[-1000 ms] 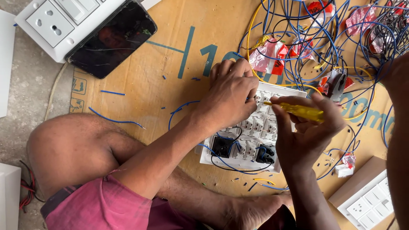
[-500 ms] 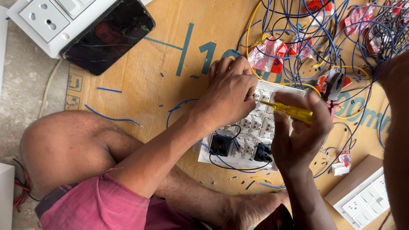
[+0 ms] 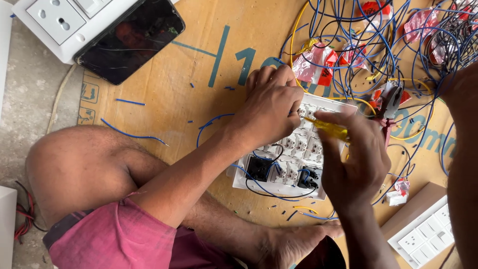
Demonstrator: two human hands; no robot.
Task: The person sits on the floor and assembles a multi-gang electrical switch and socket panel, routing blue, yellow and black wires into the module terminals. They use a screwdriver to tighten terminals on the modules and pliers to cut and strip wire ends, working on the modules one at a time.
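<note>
- Left hand (image 3: pixel 271 107): presses the upturned white plastic switch panel (image 3: pixel 291 149) on brown cardboard sheet (image 3: pixel 199 65).
- Right hand (image 3: pixel 356 159), at 3 o'clock: grips yellow-handled screwdriver (image 3: pixel 328 128), tip on panel.

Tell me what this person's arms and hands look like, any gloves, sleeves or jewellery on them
Both arms are bare, with no sleeves reaching the forearms. The left hand and right hand wear no gloves, and no rings, watch or bracelet show on them. The only clothing in view is pink cloth over the lap. The fingernails look short and unpainted.
</note>
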